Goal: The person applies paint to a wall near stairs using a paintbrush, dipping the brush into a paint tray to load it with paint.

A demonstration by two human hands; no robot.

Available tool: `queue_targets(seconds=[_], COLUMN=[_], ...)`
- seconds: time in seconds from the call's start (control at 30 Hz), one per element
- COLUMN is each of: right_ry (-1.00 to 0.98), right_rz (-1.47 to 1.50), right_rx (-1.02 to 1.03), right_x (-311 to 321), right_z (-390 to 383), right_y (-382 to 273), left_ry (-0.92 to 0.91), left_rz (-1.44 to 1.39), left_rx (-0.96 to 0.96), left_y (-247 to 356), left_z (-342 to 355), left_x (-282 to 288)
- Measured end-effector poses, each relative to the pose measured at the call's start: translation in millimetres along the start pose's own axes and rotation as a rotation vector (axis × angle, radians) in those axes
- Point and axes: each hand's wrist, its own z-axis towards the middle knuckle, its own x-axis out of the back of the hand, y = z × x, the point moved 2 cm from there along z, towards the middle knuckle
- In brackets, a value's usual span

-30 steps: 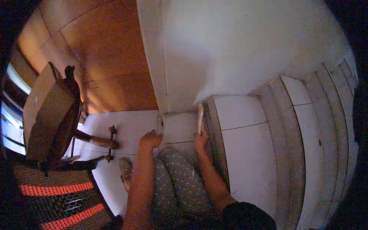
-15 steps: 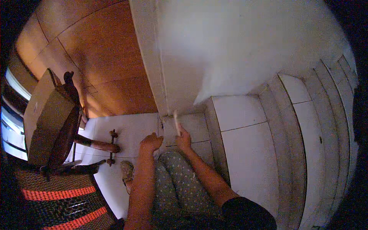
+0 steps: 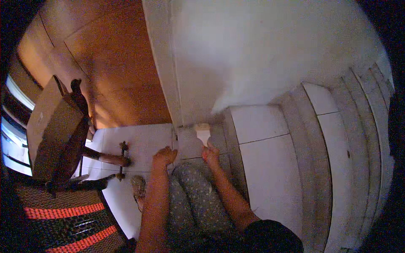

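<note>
My right hand (image 3: pixel 213 157) is wrapped around the red handle of a flat paintbrush (image 3: pixel 203 134). The brush points away from me, its broad white-and-pale head standing near the foot of the white wall (image 3: pixel 198 97). To its left, my left hand (image 3: pixel 165 156) hovers over the tiles with its fingers curled in; whether anything is inside them is hidden. The two hands are apart, just beyond my knees in patterned grey trousers (image 3: pixel 196 189).
White-tiled stairs (image 3: pixel 263 122) rise on the right along the wall. An orange-brown panel (image 3: pixel 126 84) stands at the far left. A dark wooden chair (image 3: pixel 101 154) with a woven seat is on my left, a cardboard box (image 3: pixel 52 126) beyond it. White tiles (image 3: pixel 143 139) cover the floor.
My right hand has shifted slightly right and turned the paintbrush, so its broad side now shows instead of its thin edge. My left hand has hardly moved.
</note>
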Motion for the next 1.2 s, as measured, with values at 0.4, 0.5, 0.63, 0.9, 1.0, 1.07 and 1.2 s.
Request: queue_targets(seconds=[0.4, 0.5, 0.63, 0.9, 1.0, 1.07, 1.2], right_ry=[-0.088, -0.032, 0.382, 0.101, -0.007, 0.041, 0.136], right_rz=[0.032, -0.104, -0.570, 0.062, 0.090, 0.017, -0.026], right_rx=[0.400, 0.354, 0.422, -0.132, -0.081, -0.006, 0.207], right_x=[-32, -33, 90, 54, -8, -53, -19], right_z=[-54, -37, 77, 14, -10, -41, -77], right_y=[-163, -151, -51, -23, -58, -115, -172], left_ry=[-0.045, -0.097, 0.047, -0.179, -0.129, -0.110, -0.142], left_rz=[0.019, -0.049, 0.030, -0.242, -0.222, -0.214, -0.036], left_rx=[-0.074, -0.035, -0.210, -0.016, 0.055, 0.057, -0.157], left_y=[-19, -14, 53, 43, -25, -42, 45], left_z=[14, 16, 47, 9, 6, 5, -23], left_x=[-7, -11, -32, -2, -9, -12, 16])
